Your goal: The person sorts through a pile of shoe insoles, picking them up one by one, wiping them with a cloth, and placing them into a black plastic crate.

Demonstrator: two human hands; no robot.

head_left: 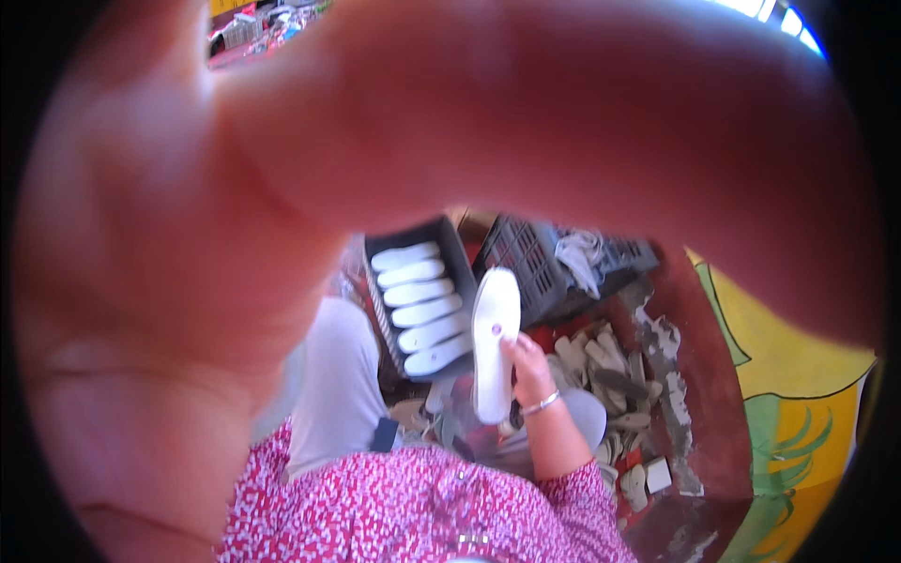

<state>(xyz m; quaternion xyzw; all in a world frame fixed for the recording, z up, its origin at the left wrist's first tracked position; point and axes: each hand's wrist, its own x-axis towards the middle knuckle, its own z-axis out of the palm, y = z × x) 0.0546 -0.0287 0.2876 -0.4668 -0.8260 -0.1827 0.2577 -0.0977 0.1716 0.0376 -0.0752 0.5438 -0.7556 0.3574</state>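
A white insole (496, 305) with a small round mark stands nearly upright in front of my body. My right hand (533, 370), with a bangle at the wrist, grips its right edge between thumb and fingers. Very close to the camera, my left hand (169, 244) fills the left side and the top of the view, blurred. Its fingertips lie out of sight, so whether it holds anything cannot be seen. Beyond the held insole, a dark open box (452, 246) contains several white insoles (422, 293) laid side by side.
Behind the insole, to the right of the box, a grey plastic crate (530, 267) carries a whitish bundle (582, 258). Loose soles (610, 375) lie heaped on the floor at the right. A painted yellow and green wall (798, 413) bounds the right side. My knee (338, 375) is beside the box.
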